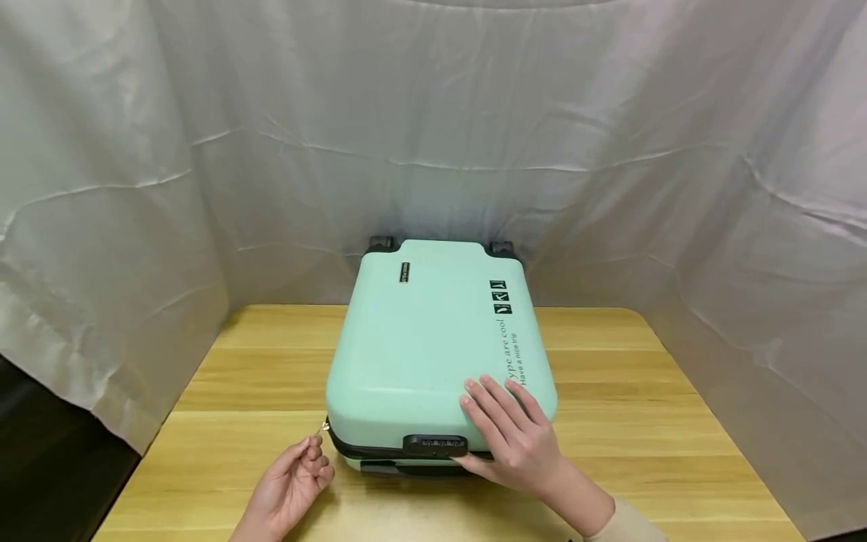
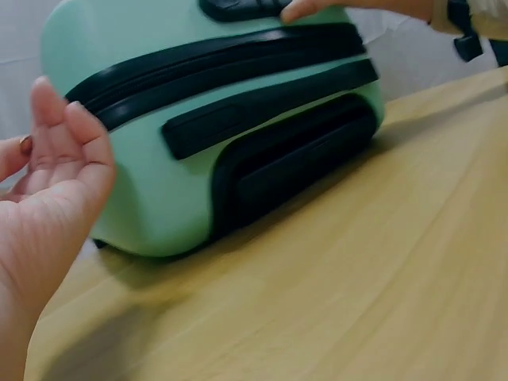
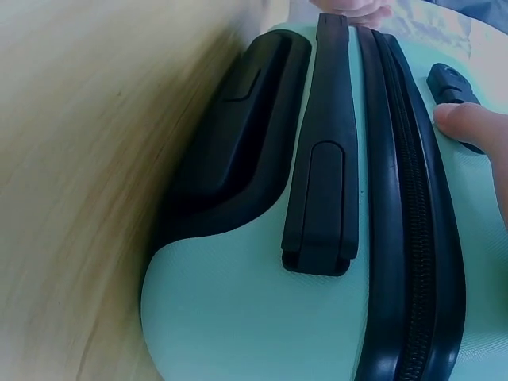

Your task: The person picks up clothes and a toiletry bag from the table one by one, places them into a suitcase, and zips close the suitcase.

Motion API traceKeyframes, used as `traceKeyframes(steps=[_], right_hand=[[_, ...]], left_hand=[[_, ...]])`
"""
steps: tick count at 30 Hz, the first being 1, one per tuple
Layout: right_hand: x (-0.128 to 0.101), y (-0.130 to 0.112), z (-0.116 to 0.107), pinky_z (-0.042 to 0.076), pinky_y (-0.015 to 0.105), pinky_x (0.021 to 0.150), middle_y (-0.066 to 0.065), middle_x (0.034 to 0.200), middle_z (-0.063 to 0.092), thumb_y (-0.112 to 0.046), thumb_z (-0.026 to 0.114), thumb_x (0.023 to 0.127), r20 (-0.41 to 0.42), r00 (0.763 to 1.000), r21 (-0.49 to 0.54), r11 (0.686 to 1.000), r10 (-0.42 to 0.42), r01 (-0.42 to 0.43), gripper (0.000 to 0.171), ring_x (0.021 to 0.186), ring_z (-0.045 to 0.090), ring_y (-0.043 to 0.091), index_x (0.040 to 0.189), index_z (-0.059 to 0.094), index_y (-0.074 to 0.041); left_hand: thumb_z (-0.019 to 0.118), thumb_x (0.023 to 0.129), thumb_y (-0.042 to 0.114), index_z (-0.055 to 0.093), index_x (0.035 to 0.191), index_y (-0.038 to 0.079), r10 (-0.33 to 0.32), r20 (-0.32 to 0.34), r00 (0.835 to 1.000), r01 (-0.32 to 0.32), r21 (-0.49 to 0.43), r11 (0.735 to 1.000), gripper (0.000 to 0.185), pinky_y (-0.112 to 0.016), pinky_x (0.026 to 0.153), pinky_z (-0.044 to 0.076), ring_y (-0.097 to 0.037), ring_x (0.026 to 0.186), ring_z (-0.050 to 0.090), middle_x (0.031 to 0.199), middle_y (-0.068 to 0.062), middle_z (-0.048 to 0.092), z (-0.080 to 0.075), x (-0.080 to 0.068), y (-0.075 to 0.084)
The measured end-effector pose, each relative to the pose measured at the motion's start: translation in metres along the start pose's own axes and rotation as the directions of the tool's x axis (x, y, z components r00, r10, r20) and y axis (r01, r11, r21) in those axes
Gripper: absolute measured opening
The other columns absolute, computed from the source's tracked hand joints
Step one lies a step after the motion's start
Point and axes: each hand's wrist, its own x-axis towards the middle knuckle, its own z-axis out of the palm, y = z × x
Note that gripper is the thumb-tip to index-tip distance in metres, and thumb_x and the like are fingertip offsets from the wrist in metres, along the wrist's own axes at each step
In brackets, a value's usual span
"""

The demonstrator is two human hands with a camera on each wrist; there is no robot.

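Note:
A mint-green hard-shell suitcase (image 1: 433, 331) lies flat, its handle side toward me. At its front left corner my left hand (image 1: 291, 482) pinches a small metal zipper pull (image 1: 325, 427) between thumb and forefinger, the other fingers loosely bent. My right hand (image 1: 518, 444) rests on the front right of the lid with fingers spread, and its thumb touches the end of the black combination lock (image 1: 435, 445). In the right wrist view the black zipper (image 3: 413, 238) runs shut along the side, next to the folded carry handle (image 3: 324, 175).
The suitcase stands on a light wooden table (image 1: 643, 421). Pale grey curtains (image 1: 474, 135) hang behind and on both sides. Two black wheels (image 1: 381, 243) stick out at its far end. In the left wrist view, a recessed black telescopic handle (image 2: 305, 159) sits low on the near side.

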Motion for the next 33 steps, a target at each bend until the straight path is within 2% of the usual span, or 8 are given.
traceKeyframes(steps=[4,7,10,15,19,22,27,33], right_hand=[[0.002,-0.001,0.000,0.049,0.046,0.090,0.017,0.106,0.073,-0.056,0.058,0.088,0.010,1.000,0.005,1.000,0.016,-0.016,0.062,0.097,0.069,0.032,0.107,0.070,0.001],[0.003,-0.001,-0.002,0.049,0.045,0.092,0.017,0.107,0.073,-0.056,0.058,0.088,0.027,0.999,0.002,1.000,0.027,-0.027,0.061,0.098,0.069,0.032,0.108,0.070,0.001],[0.002,-0.002,-0.003,0.049,0.045,0.093,0.017,0.107,0.073,-0.056,0.057,0.088,0.040,0.999,0.000,0.999,0.032,-0.032,0.062,0.098,0.068,0.032,0.108,0.070,0.001],[0.000,-0.003,-0.003,0.048,0.045,0.096,0.016,0.110,0.072,-0.057,0.057,0.089,0.062,0.997,-0.009,0.999,0.035,-0.034,0.063,0.101,0.068,0.032,0.111,0.069,0.000],[-0.002,-0.004,-0.004,0.046,0.045,0.099,0.016,0.113,0.071,-0.059,0.058,0.088,0.082,0.996,-0.007,0.999,0.044,-0.044,0.065,0.104,0.067,0.032,0.114,0.068,-0.001],[-0.005,-0.005,-0.006,0.044,0.046,0.101,0.016,0.116,0.070,-0.058,0.058,0.088,0.094,0.994,-0.001,0.999,0.051,-0.051,0.065,0.107,0.066,0.032,0.116,0.068,-0.001],[-0.012,-0.007,-0.011,0.040,0.047,0.108,0.018,0.117,0.069,-0.049,0.061,0.091,0.073,0.995,0.066,0.995,0.074,-0.078,0.055,0.111,0.064,0.033,0.117,0.068,-0.001],[-0.023,-0.005,-0.019,0.033,0.046,0.115,0.019,0.118,0.068,-0.037,0.060,0.095,0.043,0.995,0.161,0.982,0.089,-0.095,0.044,0.121,0.059,0.034,0.116,0.067,0.001]], left_hand=[[0.003,0.107,0.016,0.063,0.114,0.003,-0.054,-0.049,0.997,0.058,0.085,0.995,0.062,-0.027,0.094,0.048,-0.012,0.090,0.063,0.102,-0.001,0.071,0.001,-0.002,0.010],[0.007,0.107,0.016,0.064,0.114,0.003,-0.091,-0.084,0.992,0.099,0.104,0.990,0.059,-0.029,0.096,0.048,-0.013,0.092,0.063,0.102,-0.002,0.072,0.001,0.000,0.015],[0.009,0.107,0.016,0.065,0.115,0.004,-0.112,-0.092,0.989,0.121,0.110,0.987,0.058,-0.029,0.097,0.047,-0.013,0.096,0.063,0.105,-0.001,0.072,0.000,0.001,0.016],[0.009,0.107,0.015,0.063,0.117,0.006,-0.121,-0.095,0.988,0.133,0.125,0.983,0.055,-0.030,0.101,0.046,-0.013,0.102,0.062,0.110,-0.001,0.068,0.001,0.001,0.016],[0.011,0.107,0.014,0.059,0.120,0.011,-0.118,-0.150,0.982,0.148,0.204,0.968,0.050,-0.029,0.099,0.047,-0.013,0.103,0.060,0.112,0.000,0.064,0.002,0.001,0.024],[0.013,0.106,0.013,0.056,0.122,0.014,-0.114,-0.205,0.972,0.177,0.318,0.931,0.046,-0.027,0.096,0.049,-0.012,0.101,0.058,0.111,0.002,0.061,0.005,0.003,0.032],[0.021,0.106,0.011,0.053,0.125,0.014,-0.089,-0.267,0.960,0.219,0.511,0.831,0.038,-0.026,0.091,0.051,-0.010,0.097,0.059,0.108,0.004,0.063,0.014,0.010,0.046],[0.028,0.105,0.009,0.050,0.127,0.013,-0.036,-0.311,0.950,0.237,0.638,0.733,0.031,-0.026,0.087,0.051,-0.009,0.092,0.061,0.102,0.006,0.065,0.029,0.027,0.064]])
